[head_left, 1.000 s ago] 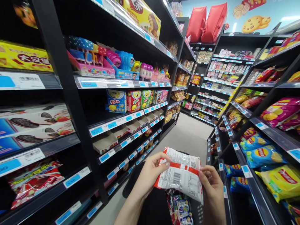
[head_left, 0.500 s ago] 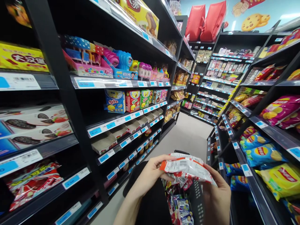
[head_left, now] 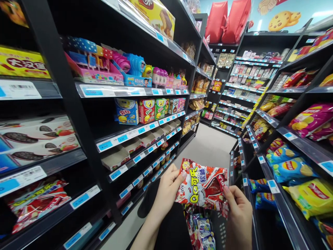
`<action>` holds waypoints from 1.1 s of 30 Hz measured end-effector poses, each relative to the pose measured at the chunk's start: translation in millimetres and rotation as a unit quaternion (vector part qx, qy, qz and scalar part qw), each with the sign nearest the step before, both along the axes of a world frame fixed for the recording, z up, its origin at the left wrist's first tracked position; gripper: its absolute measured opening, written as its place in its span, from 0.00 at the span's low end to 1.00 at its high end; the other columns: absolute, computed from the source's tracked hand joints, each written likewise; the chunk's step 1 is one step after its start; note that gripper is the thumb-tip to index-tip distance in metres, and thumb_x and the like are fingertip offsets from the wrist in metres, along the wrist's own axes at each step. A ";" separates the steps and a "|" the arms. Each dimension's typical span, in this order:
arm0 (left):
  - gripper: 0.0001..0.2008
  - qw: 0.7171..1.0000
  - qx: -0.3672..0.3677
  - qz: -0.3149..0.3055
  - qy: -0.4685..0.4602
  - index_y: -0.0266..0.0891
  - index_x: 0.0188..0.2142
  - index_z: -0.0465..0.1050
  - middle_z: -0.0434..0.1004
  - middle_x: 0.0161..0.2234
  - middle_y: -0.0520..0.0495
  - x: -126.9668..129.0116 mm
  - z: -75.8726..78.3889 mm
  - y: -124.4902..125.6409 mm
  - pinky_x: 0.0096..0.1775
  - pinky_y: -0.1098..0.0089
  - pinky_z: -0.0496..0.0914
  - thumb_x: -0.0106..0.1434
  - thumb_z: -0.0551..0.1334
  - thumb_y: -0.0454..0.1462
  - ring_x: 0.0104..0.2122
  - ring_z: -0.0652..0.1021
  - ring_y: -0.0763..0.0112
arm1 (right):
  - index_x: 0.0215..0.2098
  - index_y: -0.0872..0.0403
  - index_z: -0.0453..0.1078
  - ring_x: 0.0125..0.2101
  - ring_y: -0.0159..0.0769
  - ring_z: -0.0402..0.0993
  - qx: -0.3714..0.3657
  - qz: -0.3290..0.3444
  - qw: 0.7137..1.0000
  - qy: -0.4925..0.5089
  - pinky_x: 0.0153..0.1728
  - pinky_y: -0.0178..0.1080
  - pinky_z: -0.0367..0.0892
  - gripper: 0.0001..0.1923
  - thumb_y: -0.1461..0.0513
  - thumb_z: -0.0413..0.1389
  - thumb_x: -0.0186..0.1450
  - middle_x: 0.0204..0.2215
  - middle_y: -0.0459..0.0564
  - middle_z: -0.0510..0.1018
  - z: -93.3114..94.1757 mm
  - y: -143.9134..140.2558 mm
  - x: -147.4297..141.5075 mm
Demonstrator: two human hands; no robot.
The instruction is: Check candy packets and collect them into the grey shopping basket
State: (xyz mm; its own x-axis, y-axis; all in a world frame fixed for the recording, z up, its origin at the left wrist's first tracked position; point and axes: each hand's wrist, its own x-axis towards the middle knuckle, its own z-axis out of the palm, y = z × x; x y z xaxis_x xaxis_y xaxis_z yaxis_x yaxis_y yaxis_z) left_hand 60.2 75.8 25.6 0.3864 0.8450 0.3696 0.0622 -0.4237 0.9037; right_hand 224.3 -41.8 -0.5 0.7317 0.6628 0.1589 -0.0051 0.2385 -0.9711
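My left hand [head_left: 169, 183] and right hand [head_left: 237, 205] pinch this red bag [head_left: 204, 185] above the basket [head_left: 222, 227]; packets [head_left: 201, 230] already inside, this one out!

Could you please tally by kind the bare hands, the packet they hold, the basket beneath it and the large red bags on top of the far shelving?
Left hand and right hand: 2
Held packet: 1
Basket: 1
Large red bags: 2
Total: 6
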 end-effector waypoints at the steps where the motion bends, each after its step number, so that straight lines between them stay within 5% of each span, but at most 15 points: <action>1: 0.22 1.000 -0.002 -0.006 0.012 0.40 0.17 0.54 0.55 0.26 0.53 2.3 -1.5 0.3 0.30 0.69 0.61 0.64 0.52 0.47 0.26 0.64 0.70 | 0.22 0.54 0.64 0.19 0.29 0.62 0.004 0.001 1.000 -0.015 0.21 0.31 0.60 0.18 0.51 0.63 0.58 0.17 0.40 0.67 0.9 0.6 1.3; 6: 0.21 0.995 -0.015 -0.036 0.095 0.41 0.17 0.53 0.57 0.25 0.53 21.5 -15.9 -3.2 0.31 0.70 0.61 0.64 0.51 0.45 0.26 0.66 0.71 | 0.41 0.55 0.71 0.30 0.39 0.75 -0.053 0.067 0.991 -0.105 0.32 0.39 0.71 0.22 0.48 0.60 0.59 0.32 0.50 0.79 1.2 0.3 18.1; 9: 0.20 0.983 -0.022 -0.063 0.174 0.40 0.15 0.59 0.62 0.24 0.53 30.6 -27.3 -1.2 0.31 0.70 0.60 0.61 0.56 0.44 0.25 0.67 0.71 | 0.40 0.57 0.73 0.32 0.42 0.77 -0.129 0.058 0.984 -0.112 0.33 0.41 0.71 0.23 0.47 0.60 0.58 0.34 0.53 0.81 -20.6 -4.5 42.0; 14: 0.11 0.964 -0.028 -0.033 0.264 0.42 0.30 0.76 0.78 0.30 0.50 21.2 -38.9 23.9 0.36 0.69 0.64 0.60 0.58 0.43 0.33 0.75 0.64 | 0.39 0.57 0.74 0.34 0.41 0.76 -0.296 0.032 0.939 -0.170 0.38 0.43 0.69 0.17 0.52 0.60 0.60 0.32 0.49 0.81 -106.5 -21.0 68.2; 18: 0.16 0.939 -0.051 0.098 0.326 0.41 0.37 0.77 0.81 0.33 0.47 -12.6 -37.8 60.3 0.36 0.67 0.67 0.61 0.56 0.47 0.34 0.77 0.61 | 0.38 0.57 0.72 0.36 0.36 0.76 -0.432 0.040 0.880 -0.192 0.41 0.44 0.70 0.09 0.58 0.58 0.65 0.35 0.47 0.78 -193.6 -29.8 57.9; 22: 0.18 0.881 -0.062 0.248 0.398 0.36 0.41 0.76 0.80 0.39 0.39 -57.2 -32.6 101.4 0.43 0.59 0.67 0.61 0.55 0.45 0.43 0.77 0.48 | 0.44 0.56 0.71 0.39 0.37 0.76 -0.513 0.038 0.836 -0.188 0.42 0.45 0.71 0.11 0.58 0.56 0.67 0.41 0.49 0.77 -262.5 -31.9 42.7; 25: 0.18 0.842 -0.062 0.296 0.446 0.33 0.43 0.75 0.79 0.42 0.38 -85.5 -33.5 127.6 0.45 0.55 0.68 0.63 0.55 0.42 0.47 0.76 0.42 | 0.47 0.56 0.70 0.40 0.38 0.75 -0.531 0.051 0.825 -0.188 0.43 0.46 0.72 0.12 0.59 0.56 0.68 0.43 0.50 0.76 -297.8 -31.0 32.1; 28: 0.16 0.820 -0.042 0.305 0.483 0.32 0.47 0.72 0.79 0.43 0.39 -106.0 -42.1 145.4 0.47 0.59 0.69 0.65 0.56 0.39 0.47 0.77 0.53 | 0.48 0.56 0.69 0.41 0.38 0.76 -0.521 0.080 0.830 -0.185 0.43 0.45 0.72 0.12 0.61 0.57 0.67 0.42 0.49 0.76 -322.6 -30.1 17.3; 33: 0.17 0.771 0.014 0.328 0.546 0.36 0.52 0.68 0.71 0.52 0.41 -132.1 -63.8 171.1 0.49 0.52 0.70 0.65 0.60 0.40 0.49 0.74 0.58 | 0.38 0.56 0.71 0.33 0.34 0.76 -0.497 0.101 0.846 -0.163 0.36 0.40 0.73 0.03 0.66 0.59 0.65 0.33 0.45 0.77 -338.1 -20.6 0.1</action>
State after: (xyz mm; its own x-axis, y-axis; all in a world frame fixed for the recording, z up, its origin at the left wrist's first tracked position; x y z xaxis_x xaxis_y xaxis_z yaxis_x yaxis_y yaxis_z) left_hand -71.9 246.9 -38.3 -0.0267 0.9885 0.1490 0.9885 0.0040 0.1508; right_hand 224.4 -62.4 -338.6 0.6114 0.6946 -0.3791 0.3587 -0.6703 -0.6496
